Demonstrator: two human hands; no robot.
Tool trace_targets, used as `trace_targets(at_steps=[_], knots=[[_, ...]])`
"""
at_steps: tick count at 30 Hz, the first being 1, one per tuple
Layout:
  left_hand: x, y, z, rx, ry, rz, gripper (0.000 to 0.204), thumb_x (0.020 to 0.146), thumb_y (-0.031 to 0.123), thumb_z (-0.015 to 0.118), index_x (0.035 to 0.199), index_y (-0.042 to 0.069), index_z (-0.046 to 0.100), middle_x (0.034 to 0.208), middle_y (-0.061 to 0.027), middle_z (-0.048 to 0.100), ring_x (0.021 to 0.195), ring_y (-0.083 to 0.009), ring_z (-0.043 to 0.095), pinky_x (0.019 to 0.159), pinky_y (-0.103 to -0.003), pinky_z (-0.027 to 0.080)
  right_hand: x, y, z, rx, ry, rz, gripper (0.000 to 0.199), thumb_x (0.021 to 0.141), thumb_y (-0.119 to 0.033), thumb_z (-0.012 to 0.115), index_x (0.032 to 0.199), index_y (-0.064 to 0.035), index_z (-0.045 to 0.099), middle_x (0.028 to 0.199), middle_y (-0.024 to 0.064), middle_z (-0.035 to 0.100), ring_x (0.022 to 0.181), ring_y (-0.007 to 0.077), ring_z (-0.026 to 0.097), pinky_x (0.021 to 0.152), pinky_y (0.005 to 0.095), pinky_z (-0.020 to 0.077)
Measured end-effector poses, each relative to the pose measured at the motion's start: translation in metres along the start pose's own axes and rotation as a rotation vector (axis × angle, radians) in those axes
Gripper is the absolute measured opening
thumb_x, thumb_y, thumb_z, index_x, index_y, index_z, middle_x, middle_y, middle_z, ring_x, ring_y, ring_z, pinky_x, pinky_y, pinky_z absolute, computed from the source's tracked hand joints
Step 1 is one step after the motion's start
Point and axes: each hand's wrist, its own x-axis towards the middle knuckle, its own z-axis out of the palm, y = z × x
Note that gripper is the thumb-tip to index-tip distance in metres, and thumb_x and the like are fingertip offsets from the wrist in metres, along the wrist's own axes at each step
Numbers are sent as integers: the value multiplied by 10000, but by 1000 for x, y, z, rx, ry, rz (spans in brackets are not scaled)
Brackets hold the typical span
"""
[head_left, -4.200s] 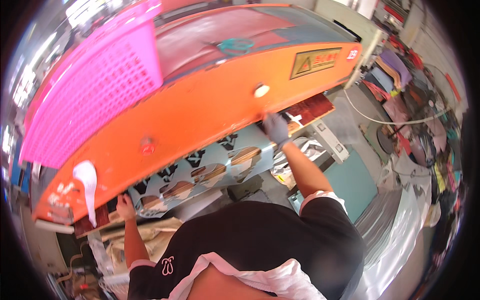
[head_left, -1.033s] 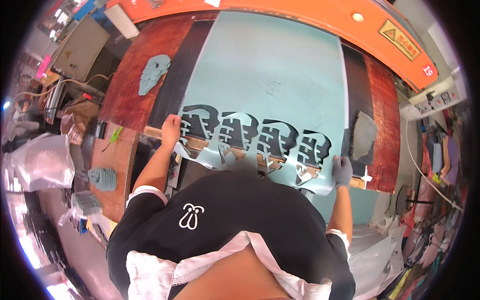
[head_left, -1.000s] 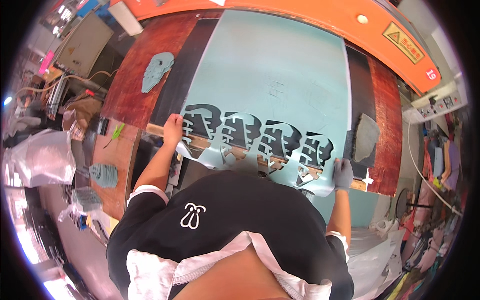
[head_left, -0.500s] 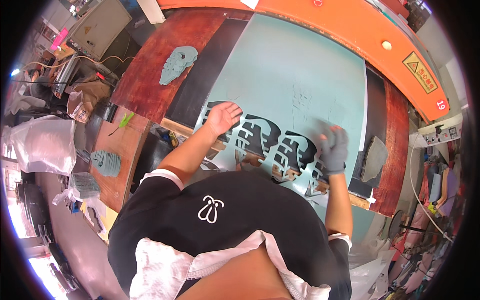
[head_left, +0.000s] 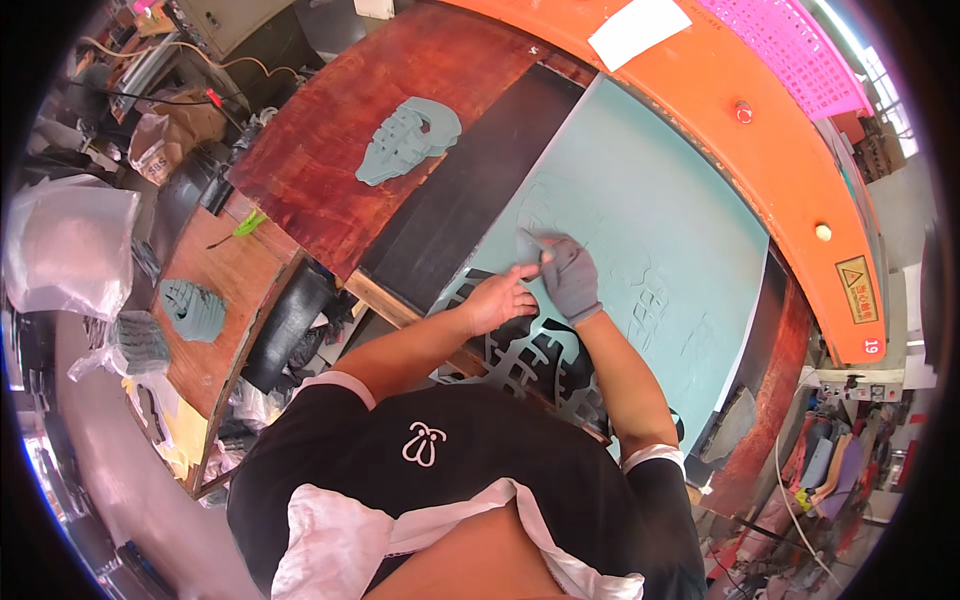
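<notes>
My bare left grip (head_left: pixel 500 302) has its fingers loosely spread, tips just beside my curled, gloved right grip (head_left: pixel 572 278), over the pale blue-green sheet (head_left: pixel 660 230). I cannot tell whether the right one pinches the blurred flap (head_left: pixel 528 242) at its fingertips. The sheet lies on the red-brown table (head_left: pixel 310 190), dark cut openings (head_left: pixel 575 370) along its near edge, a wide stretch running toward the orange beam (head_left: pixel 790 190). A black strip (head_left: pixel 490 170) separates its left edge from the stacked cut pieces (head_left: pixel 398 150).

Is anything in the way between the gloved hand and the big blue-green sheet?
Nothing that I can see. The gloved right hand is over the blue-green sheet, with the bare left hand close beside it. I can't tell whether the right hand touches the sheet.
</notes>
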Motion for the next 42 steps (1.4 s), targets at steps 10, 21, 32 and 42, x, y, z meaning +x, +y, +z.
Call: trace_targets(at_steps=[10, 21, 32, 42], knots=[[1, 11, -8, 78, 60, -22, 485, 1000, 367, 330, 1313, 9, 431, 1187, -126, 568, 1097, -214, 541, 941, -377, 412, 136, 137, -104, 603, 549, 913, 208, 859, -226, 517, 899, -26, 559, 858, 106, 585, 718, 206, 555, 564, 358, 469], [8, 18, 6, -55, -170, -365, 491, 962, 405, 415, 1338, 89, 409, 1242, -39, 528, 1107, -196, 512, 899, -385, 393, 94, 70, -180, -294, 423, 256, 286, 919, -320, 527, 929, -57, 641, 764, 128, 628, 721, 287, 606, 628, 357, 478], [23, 7, 48, 118, 101, -416, 362, 973, 339, 412, 1259, 124, 465, 1238, -20, 517, 1090, -179, 537, 808, -386, 412, 61, 68, -194, 0, 470, 306, 319, 932, -302, 511, 875, -21, 648, 698, 64, 632, 641, 135, 568, 618, 283, 445], [30, -1, 30, -27, -94, -291, 418, 983, 309, 364, 1278, 24, 442, 1213, -70, 533, 1062, -198, 550, 909, -359, 445, -58, 4, -78, -159, -116, -131, 438, 725, -77, 597, 1134, 64, 530, 1053, 182, 547, 1024, 385, 515, 896, 412, 445]])
